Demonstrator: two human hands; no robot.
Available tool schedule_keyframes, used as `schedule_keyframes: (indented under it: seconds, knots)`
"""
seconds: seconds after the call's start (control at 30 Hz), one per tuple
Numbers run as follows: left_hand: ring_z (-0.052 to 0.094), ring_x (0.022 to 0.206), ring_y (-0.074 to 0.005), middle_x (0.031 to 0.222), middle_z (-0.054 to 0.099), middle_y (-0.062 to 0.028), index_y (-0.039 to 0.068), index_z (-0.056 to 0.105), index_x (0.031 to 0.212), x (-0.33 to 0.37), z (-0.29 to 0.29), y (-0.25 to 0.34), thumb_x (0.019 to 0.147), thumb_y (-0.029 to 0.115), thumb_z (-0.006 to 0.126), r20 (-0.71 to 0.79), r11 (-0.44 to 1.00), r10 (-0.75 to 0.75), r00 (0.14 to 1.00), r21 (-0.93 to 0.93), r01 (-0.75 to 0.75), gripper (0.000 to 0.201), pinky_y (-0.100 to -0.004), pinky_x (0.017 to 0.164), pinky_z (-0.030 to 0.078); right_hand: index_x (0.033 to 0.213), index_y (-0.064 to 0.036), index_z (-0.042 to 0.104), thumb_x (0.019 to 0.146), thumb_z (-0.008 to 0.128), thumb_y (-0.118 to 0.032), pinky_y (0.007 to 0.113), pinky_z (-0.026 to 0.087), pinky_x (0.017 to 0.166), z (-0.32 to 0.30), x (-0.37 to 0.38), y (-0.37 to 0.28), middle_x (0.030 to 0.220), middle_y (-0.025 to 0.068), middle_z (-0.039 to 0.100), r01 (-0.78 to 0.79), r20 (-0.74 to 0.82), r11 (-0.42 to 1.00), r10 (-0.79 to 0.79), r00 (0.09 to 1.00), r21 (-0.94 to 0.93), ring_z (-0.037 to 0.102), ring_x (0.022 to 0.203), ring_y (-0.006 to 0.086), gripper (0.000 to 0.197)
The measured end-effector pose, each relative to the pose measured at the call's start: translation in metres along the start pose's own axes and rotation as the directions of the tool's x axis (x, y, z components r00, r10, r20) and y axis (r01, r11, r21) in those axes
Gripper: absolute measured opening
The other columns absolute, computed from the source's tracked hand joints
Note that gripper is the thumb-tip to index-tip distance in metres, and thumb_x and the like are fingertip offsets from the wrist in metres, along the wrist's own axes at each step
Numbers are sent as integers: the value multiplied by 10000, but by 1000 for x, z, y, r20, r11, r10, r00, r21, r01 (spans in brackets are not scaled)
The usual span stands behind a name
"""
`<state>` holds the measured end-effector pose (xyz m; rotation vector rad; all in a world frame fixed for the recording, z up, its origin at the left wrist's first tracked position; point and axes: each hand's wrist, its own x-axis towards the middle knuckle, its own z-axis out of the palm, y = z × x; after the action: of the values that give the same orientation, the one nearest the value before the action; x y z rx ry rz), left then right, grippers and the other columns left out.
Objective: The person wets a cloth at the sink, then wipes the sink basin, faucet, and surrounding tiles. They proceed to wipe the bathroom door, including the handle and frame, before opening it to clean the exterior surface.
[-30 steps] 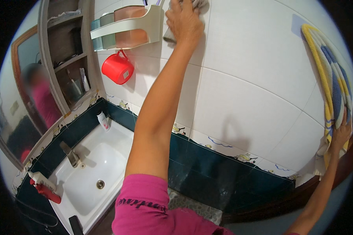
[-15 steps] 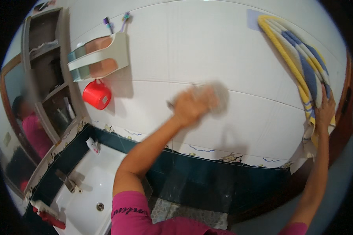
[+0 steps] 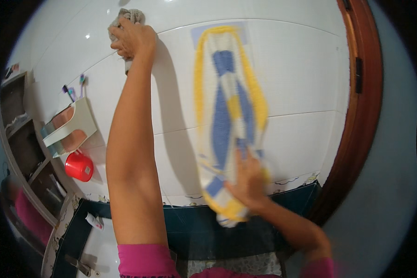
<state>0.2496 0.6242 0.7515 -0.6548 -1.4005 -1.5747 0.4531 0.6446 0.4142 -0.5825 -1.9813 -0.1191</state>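
My left hand (image 3: 135, 39) is raised high on the white tiled wall, its fingers closed around a crumpled grey cloth (image 3: 133, 16) pressed against the tiles. A striped towel (image 3: 223, 106) in yellow, white and blue hangs on the wall from a pale lilac patch (image 3: 198, 37). My right hand (image 3: 250, 180) lies against the lower part of this towel, fingers stretched upward and somewhat blurred by motion. The towel's lower end is bunched beside my wrist.
To the left are a wall holder (image 3: 81, 123) with toothbrushes, a red mug (image 3: 79, 167) hanging under it, and a shelf unit (image 3: 30, 143). Below sit a white sink (image 3: 102, 245) with a faucet (image 3: 78, 265) and a white tube (image 3: 94, 221). A brown door frame (image 3: 368, 92) borders the right.
My left hand has moved up and left along the wall with the grey cloth. The view has turned right and upward. My right hand stays at the towel, which hangs straighter and wider.
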Motion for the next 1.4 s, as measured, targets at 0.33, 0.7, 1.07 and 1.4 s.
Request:
schedule_keyframes:
  seconds: [0.33, 0.7, 1.07, 1.4]
  knots:
    - [391, 1162, -376, 1381, 326, -96, 167, 457, 1264, -64, 56, 171, 810, 148, 446, 90, 839, 543, 835, -46, -542, 454, -473, 917, 388, 1126, 33, 518, 805, 594, -165, 384, 482, 730, -24, -20, 20, 1225, 290, 421, 425, -138, 822, -404, 904, 380, 534, 981, 330, 385]
    - [329, 1174, -474, 1434, 278, -47, 254, 436, 1277, -426, 13, 77, 848, 83, 379, 571, 687, 725, 384, -568, -452, 466, -582, 921, 226, 883, 60, 612, 769, 441, 122, 216, 425, 664, -184, -119, 110, 894, 108, 557, -256, -763, 967, 173, 623, 10, 509, 782, 145, 214]
    - [412, 1113, -406, 1410, 309, -58, 256, 462, 1245, -439, 19, 77, 834, 136, 426, 439, 529, 837, 326, -501, -685, 430, -550, 818, 326, 786, 10, 616, 693, 458, 150, 236, 390, 516, -236, -205, 99, 759, 124, 559, -306, -674, 941, 132, 727, -146, 509, 625, 167, 230]
    - [451, 1047, -327, 1308, 420, -107, 109, 493, 1204, -204, 78, 257, 809, 24, 419, 5, 861, 492, 871, -153, -486, 411, -443, 849, 377, 731, 6, 606, 690, 521, 113, 256, 411, 507, -235, -235, 85, 705, 120, 574, -369, -568, 915, 219, 794, -163, 543, 584, 205, 143]
